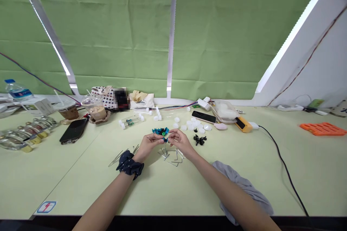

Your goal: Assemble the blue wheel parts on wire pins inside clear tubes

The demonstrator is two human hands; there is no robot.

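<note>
My left hand (147, 146) and my right hand (183, 144) meet at mid-table, their fingertips closed around a small blue part (165, 139). A thin metal rod seems to lie along my left fingers; its ends are hard to make out. Just behind my fingertips sits a pile of small blue and green parts (158, 131). Bent metal rods (176, 162) lie loose below my hands, and straight thin rods (116, 158) lie left of my left wrist. To the right are a cluster of black parts (200, 139) and several white caps (191, 125).
Clear tubes (131, 121) with white caps lie behind my left hand. Phones (73, 131), drink cups (97, 112), a yellow device (243, 125) with a black cable (279, 158), an orange tray (322, 129) and grey cloth (244, 187) surround the work area.
</note>
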